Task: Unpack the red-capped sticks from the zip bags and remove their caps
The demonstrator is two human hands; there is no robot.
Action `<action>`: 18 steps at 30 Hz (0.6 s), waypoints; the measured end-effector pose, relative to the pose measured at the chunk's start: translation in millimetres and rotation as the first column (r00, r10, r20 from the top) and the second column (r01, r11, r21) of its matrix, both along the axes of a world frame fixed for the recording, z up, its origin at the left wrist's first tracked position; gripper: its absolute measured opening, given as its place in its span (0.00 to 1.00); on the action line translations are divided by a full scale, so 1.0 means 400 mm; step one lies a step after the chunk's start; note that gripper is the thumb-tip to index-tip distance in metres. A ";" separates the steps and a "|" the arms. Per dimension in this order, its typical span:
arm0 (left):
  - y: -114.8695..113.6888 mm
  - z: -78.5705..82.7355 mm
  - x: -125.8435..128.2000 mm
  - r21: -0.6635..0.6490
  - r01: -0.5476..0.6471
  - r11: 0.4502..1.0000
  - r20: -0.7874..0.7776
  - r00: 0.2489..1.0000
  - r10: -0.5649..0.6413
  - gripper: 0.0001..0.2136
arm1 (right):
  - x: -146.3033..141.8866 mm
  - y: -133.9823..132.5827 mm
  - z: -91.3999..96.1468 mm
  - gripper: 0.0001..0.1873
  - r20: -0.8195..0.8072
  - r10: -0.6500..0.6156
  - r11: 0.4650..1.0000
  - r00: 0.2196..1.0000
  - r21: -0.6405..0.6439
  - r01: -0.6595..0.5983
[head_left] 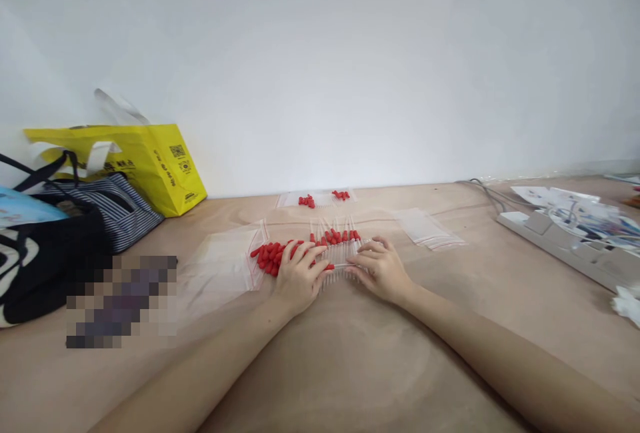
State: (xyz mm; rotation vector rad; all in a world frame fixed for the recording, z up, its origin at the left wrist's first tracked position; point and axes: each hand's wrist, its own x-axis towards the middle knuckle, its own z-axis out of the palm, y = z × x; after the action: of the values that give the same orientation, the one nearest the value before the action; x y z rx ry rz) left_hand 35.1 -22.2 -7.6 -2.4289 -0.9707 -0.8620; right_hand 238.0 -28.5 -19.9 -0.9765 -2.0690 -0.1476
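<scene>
My left hand [299, 276] pinches a small red rubber bulb [329, 266] between thumb and fingers. It meets one end of a thin clear dropper tube [342, 265], whose other end is between the closed fingertips of my right hand [383, 270]. Under and between both hands lies a row of similar clear tubes [330, 280]. A heap of loose red bulbs [270, 256] sits beside and partly behind my left hand. Just beyond the hands are several tubes with red bulbs [334, 236] on their near ends. How far the held tube sits inside its bulb cannot be made out.
Clear zip bags lie left [220, 260] and right [427, 228]. Another bag [320, 198] with bulb-tipped droppers is by the wall. A yellow bag [170, 166] and a striped pouch [125, 210] stand left, near a blurred patch. A white power strip [565, 246] with cables lies right.
</scene>
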 end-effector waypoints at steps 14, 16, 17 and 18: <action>0.002 -0.004 0.001 0.025 0.057 0.998 -0.092 0.994 -0.054 0.09 | -0.042 -0.016 -0.021 0.09 0.192 -0.130 0.954 0.973 0.291 0.070; -0.001 -0.001 0.000 0.028 0.048 0.998 -0.106 0.993 -0.045 0.09 | -0.042 -0.019 -0.020 0.09 0.214 -0.131 0.959 0.968 0.276 0.068; -0.003 0.000 0.000 0.031 0.046 0.998 -0.108 0.993 -0.042 0.09 | -0.042 -0.019 -0.020 0.09 0.218 -0.130 0.960 0.967 0.272 0.067; -0.004 0.002 -0.001 0.031 0.045 0.999 -0.111 0.993 -0.042 0.09 | -0.043 -0.019 -0.020 0.09 0.222 -0.128 0.962 0.967 0.267 0.066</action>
State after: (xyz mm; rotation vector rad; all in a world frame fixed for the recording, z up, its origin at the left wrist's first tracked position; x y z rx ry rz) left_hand 34.8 -23.9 -7.0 -2.4492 -0.8596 -0.7429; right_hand 221.0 -36.2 -27.9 -0.9350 -2.1483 -0.5972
